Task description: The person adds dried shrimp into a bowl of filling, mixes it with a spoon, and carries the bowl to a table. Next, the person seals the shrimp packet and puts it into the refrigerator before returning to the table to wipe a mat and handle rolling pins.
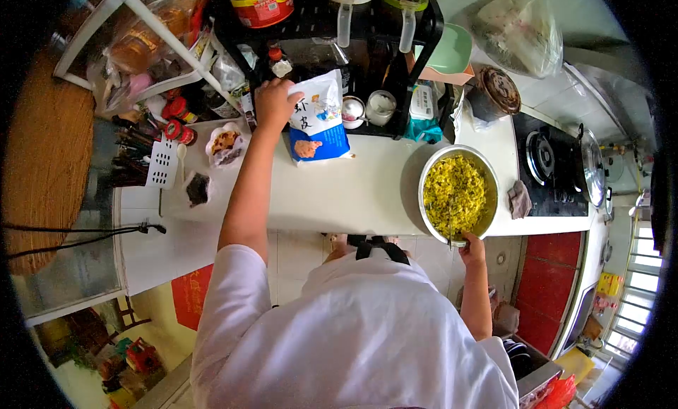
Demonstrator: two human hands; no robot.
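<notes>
The left hand (pixel 276 104) is at the upper corner of the white-and-blue packet (pixel 318 146), with the thumb side overlapping its edge. Whether the fingers are closed on the packet or only rest against it cannot be told. The packet is at the front of the black rack (pixel 426 49), its printed face toward the person; contact at the top corner would serve to steady it while leaving the print uncovered. Directly beyond the hand is a red-capped bottle (pixel 280 62).

The right hand (pixel 472 248) is closed on the near rim of the metal bowl (pixel 492 206). This grip presumably keeps the bowl from sliding and keeps the fingers mostly outside the yellow-green food (pixel 455 189). A thin utensil handle (pixel 450 229) projects over the rim just beside the hand; whether the fingers also touch it is not clear.

The bowl sits at the front edge of the surface (pixel 367 190), apparently to keep it within short reach. Two small jars (pixel 353 111) (pixel 382 107) stand side by side low in the rack, close at hand beside the packet. A crumpled cloth (pixel 520 200) lies between the bowl and the stove (pixel 565 137).
</notes>
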